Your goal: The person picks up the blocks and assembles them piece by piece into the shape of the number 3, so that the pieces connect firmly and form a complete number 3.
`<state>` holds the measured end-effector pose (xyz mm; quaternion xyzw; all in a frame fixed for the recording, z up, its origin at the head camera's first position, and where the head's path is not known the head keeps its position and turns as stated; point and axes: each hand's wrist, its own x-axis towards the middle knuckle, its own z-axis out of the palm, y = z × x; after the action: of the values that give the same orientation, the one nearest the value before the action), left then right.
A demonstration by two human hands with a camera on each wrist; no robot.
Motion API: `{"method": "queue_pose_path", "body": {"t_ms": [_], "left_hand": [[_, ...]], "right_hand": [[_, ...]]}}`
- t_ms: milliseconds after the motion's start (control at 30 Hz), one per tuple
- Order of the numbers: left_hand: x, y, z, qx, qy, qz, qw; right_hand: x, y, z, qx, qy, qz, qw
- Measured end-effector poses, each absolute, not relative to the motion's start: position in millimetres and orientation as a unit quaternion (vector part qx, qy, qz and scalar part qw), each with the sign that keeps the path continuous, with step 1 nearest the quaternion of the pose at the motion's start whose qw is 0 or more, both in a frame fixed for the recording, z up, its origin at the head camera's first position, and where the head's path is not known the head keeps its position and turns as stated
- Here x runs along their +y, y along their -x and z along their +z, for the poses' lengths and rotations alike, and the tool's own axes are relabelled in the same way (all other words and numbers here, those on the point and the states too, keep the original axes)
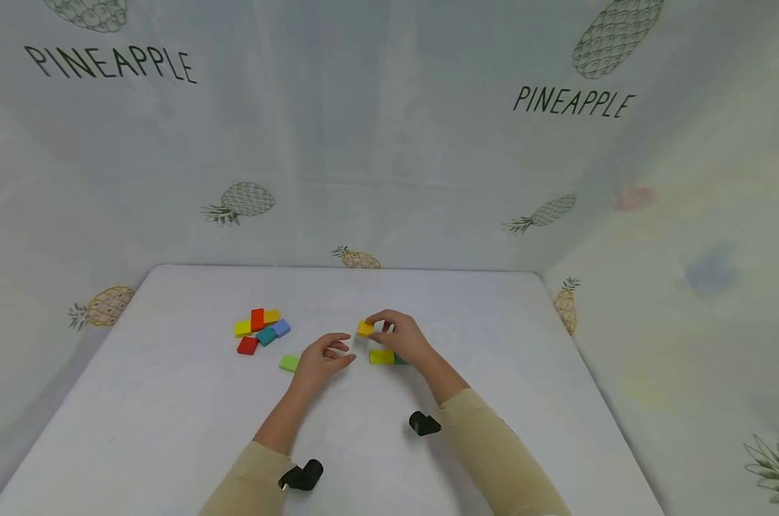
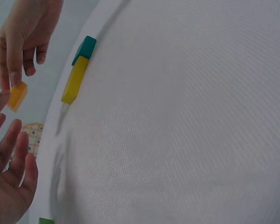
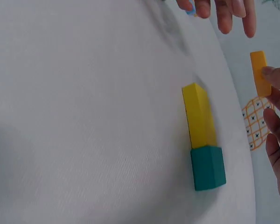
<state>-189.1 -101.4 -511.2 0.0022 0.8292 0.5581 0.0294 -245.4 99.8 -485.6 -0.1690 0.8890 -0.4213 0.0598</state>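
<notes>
Between the thumb and fingertips of my right hand [image 1: 398, 337] is an orange-yellow block [image 3: 260, 73], held up above the table. My left hand [image 1: 321, 364] is close by on the left, fingers loosely bent, with nothing in its grasp. Below the right hand, a yellow block [image 3: 199, 115] and a teal block [image 3: 208, 168] lie end to end in a row. A light green block [image 1: 289, 363] rests just left of my left hand, partly hidden behind it in the head view.
On the table's left part lies a loose group of blocks: red [image 1: 248, 346], teal [image 1: 266, 336], blue [image 1: 281, 327], yellow [image 1: 243, 329] and others. The white table [image 1: 170, 444] backs onto a pineapple-print cloth [image 1: 337, 143]. Black wrist cameras [image 1: 302, 475] stick out from both sleeves.
</notes>
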Motion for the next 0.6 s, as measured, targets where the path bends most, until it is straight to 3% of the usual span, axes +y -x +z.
{"method": "queue_pose_path", "body": {"t_ms": [600], "left_hand": [[-68,203,-523,0.848,-0.058,0.526,0.038]], "right_hand": [[157,242,-505,0.9,0.1,-0.422,0.027]]}}
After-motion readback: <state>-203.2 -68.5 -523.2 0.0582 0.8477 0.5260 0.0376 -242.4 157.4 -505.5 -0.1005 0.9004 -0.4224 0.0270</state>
